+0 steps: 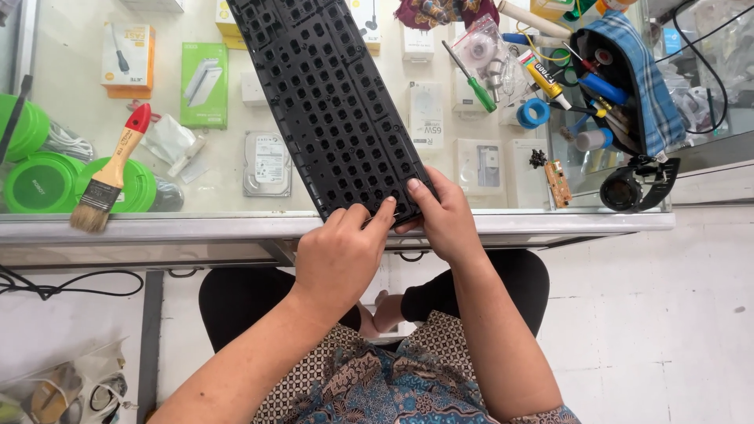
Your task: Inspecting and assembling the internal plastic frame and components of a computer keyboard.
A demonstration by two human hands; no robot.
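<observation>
Head cam: both hands (393,235) grip keyboard frame (334,102), fingers seemingly curled.

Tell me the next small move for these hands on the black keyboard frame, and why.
Probably slide both hands one step up the black keyboard frame. The left hand and right hand both press fingertips on its near corner, at the glass counter's edge, while the rest of the keyless frame, angling away up-left, lies untouched.
</observation>
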